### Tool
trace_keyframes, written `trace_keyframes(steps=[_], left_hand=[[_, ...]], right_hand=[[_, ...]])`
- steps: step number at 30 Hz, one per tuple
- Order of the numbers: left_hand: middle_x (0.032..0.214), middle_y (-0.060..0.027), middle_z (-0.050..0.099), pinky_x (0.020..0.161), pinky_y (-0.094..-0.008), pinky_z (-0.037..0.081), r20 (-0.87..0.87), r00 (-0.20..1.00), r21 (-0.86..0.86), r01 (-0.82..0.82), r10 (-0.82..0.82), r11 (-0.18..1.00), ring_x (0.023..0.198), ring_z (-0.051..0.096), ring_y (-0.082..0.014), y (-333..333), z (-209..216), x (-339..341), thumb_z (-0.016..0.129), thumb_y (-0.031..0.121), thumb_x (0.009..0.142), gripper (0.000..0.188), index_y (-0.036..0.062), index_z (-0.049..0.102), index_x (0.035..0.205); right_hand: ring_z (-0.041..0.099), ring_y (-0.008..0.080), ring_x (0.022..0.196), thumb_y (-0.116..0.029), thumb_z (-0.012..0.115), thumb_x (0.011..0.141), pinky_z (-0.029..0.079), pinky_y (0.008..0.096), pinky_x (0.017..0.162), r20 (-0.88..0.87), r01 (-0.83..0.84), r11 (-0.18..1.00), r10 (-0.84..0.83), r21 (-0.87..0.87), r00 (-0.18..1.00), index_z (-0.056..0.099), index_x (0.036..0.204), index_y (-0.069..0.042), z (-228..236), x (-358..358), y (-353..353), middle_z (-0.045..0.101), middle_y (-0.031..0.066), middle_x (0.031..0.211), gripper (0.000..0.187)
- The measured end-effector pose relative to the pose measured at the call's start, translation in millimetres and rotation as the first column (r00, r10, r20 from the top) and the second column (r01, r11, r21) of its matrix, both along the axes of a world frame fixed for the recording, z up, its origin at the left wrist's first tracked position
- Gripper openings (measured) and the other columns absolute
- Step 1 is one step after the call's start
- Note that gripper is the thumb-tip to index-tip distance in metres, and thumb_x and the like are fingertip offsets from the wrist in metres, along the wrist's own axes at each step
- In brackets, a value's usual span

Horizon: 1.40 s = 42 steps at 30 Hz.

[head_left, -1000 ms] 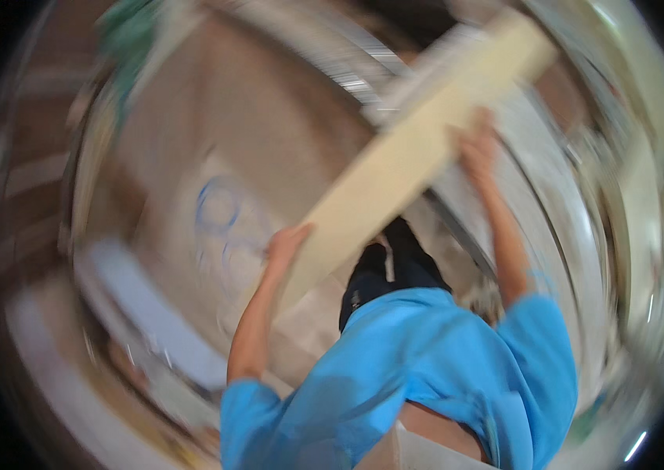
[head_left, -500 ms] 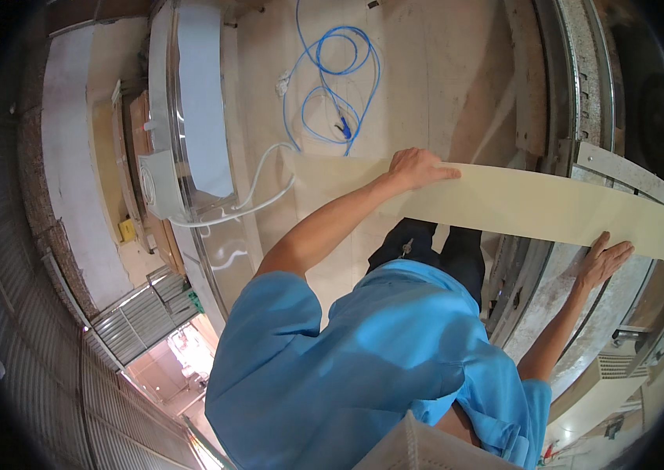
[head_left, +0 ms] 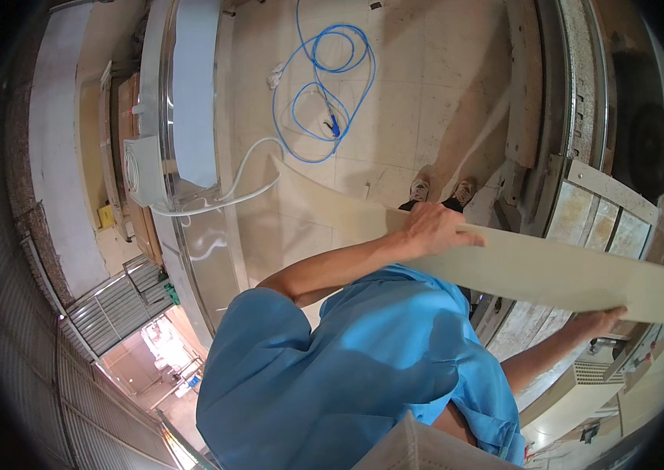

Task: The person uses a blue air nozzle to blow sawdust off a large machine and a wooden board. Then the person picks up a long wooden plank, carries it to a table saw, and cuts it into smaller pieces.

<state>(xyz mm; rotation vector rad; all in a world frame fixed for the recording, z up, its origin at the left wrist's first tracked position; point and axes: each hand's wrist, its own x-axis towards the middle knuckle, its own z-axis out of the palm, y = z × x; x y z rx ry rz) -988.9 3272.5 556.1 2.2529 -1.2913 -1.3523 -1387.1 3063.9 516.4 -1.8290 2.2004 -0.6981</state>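
Observation:
A long cream-coloured board (head_left: 528, 270), thin and flat, stretches across in front of my body, from the floor side at the left to the bench at the right. My left hand (head_left: 435, 229) is closed over its far edge near the middle, thumb and fingers gripping it. Along the near edge, farther right, my right hand (head_left: 600, 321) holds the board from below. Some of its fingers are hidden behind the board. The board's left end narrows in view beside a white hose, and its right end runs to the picture's dark rim.
A coiled blue air hose (head_left: 371, 74) with a blue nozzle (head_left: 335, 125) lies on the tiled floor. At left a white hose (head_left: 226, 205) loops from a pale box (head_left: 142, 168) on a metal-edged machine. A metal-topped bench (head_left: 582, 215) stands at right, beside a dark round part (head_left: 653, 149).
The board has come up and closer to my body, tilting more on its edge. Both hands moved nearer with it. My right hand's fingers went from lying on its face to underneath; my shoes now show.

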Motion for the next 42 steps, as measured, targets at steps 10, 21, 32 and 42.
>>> trace_keyframes(steps=[10, 21, 32, 42], left_hand=[[0.063, -0.0195, 0.065, 0.062, -0.0488, 0.049, 0.082, 0.996, -0.17, 0.043, -0.029, 0.984, 0.066, 0.067, -0.0384, -26.1, 56.2, 3.7, 0.063, 0.075, 0.075, 0.071, 0.0051, 0.069, 0.065], [0.09, -0.0173, 0.071, 0.078, -0.0448, 0.048, 0.085, 0.979, 0.07, 0.181, -0.187, 0.981, 0.091, 0.066, -0.0359, -1.9, -69.7, 150.8, 0.052, 0.072, 0.085, 0.066, 0.0105, 0.074, 0.097], [0.083, -0.0196, 0.067, 0.073, -0.0475, 0.043, 0.138, 0.967, 0.166, 0.19, -0.213, 0.968, 0.082, 0.059, -0.0391, -22.0, -120.2, 141.3, 0.05, 0.076, 0.085, 0.075, 0.0039, 0.069, 0.083], [0.076, -0.0155, 0.066, 0.071, -0.0424, 0.043, 0.035, 0.993, 0.175, 0.101, -0.109, 0.979, 0.075, 0.057, -0.0298, -24.9, -125.9, 134.3, 0.051, 0.073, 0.088, 0.075, 0.0003, 0.071, 0.086]], right_hand=[[0.063, 0.0334, 0.101, -0.054, 0.054, 0.094, 0.052, 0.0437, 0.08, -0.323, 0.103, 0.987, -0.137, -0.12, 0.936, 0.046, 0.139, 0.006, 32.1, -42.0, -23.9, 0.064, 0.0246, 0.117, 0.075], [0.041, 0.0394, 0.134, -0.04, 0.069, 0.091, 0.034, 0.0445, 0.111, 0.109, 0.122, 0.983, -0.108, -0.138, 0.988, 0.04, 0.142, 0.005, -4.0, 102.7, 80.1, 0.044, 0.0266, 0.142, 0.074], [0.022, 0.0354, 0.149, -0.057, 0.053, 0.094, 0.019, 0.0444, 0.122, -0.185, -0.137, 0.989, 0.146, 0.064, 0.972, 0.027, 0.152, 0.002, -68.5, 94.3, 57.3, 0.024, 0.0219, 0.16, 0.087], [0.023, 0.0341, 0.149, -0.056, 0.054, 0.093, 0.02, 0.0443, 0.122, -0.137, -0.165, 0.982, 0.177, 0.092, 0.975, 0.03, 0.151, 0.002, -67.5, 97.4, 12.4, 0.027, 0.0208, 0.159, 0.086]])
